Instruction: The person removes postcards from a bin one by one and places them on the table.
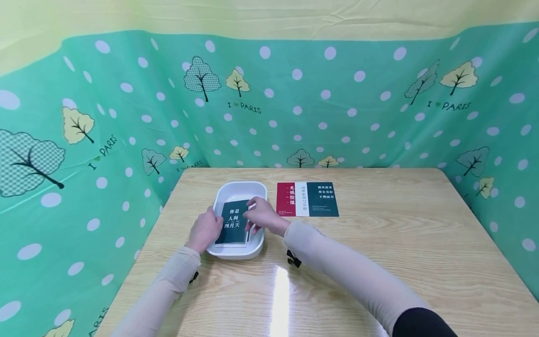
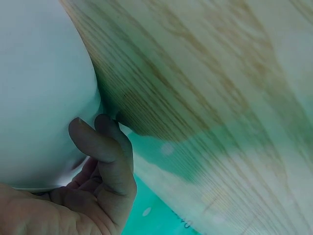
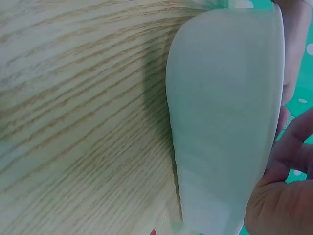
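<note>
1. The left hand (image 1: 205, 230) was at the left edge of the dark green card (image 1: 232, 223), its other bent fingers outside the white tub (image 1: 240, 189); whether it pinched anything could not be told.
2. The right hand (image 1: 262, 215) reached over the tub's right side, fingers partly bent at the card's right edge; a firm hold could not be made out.
3. The card, printed with white characters, lay between both hands, within the tub, a pale edge showing beneath its near end.
4. Just beyond the right hand and to its right, a row of red, white and green panels (image 1: 307, 199) lay on the wooden counter (image 1: 421, 243).
5. A dotted green curtain (image 1: 294, 93) hung beyond both hands.
</note>
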A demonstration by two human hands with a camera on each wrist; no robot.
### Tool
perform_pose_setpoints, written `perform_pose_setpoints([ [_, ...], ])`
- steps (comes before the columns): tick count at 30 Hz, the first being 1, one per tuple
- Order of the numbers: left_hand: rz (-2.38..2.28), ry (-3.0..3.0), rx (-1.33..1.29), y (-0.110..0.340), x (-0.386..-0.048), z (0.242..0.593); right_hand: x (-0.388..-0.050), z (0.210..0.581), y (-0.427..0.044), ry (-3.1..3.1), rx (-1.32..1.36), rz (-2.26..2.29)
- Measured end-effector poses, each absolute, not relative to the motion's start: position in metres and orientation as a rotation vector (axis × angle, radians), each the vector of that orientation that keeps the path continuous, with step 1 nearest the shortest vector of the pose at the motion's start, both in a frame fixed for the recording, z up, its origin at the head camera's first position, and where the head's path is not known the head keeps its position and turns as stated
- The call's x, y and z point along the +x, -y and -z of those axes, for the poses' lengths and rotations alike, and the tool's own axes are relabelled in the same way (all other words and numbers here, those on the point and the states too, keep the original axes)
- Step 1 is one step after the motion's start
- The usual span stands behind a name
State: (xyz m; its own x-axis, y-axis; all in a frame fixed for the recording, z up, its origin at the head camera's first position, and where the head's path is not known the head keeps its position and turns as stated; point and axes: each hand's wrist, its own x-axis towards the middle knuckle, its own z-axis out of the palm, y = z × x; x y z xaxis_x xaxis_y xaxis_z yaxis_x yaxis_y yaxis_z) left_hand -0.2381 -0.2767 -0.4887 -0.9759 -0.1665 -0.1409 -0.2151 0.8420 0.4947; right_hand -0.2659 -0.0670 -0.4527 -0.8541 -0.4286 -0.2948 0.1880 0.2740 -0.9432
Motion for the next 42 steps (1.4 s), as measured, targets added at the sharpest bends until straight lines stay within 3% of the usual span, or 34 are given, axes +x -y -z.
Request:
perform_pose_setpoints([
  [42,-0.818,-2.885,-0.32,0.277,-0.238,0.488,-0.263,0.442,0.084,-2.262,-0.107,1.374],
])
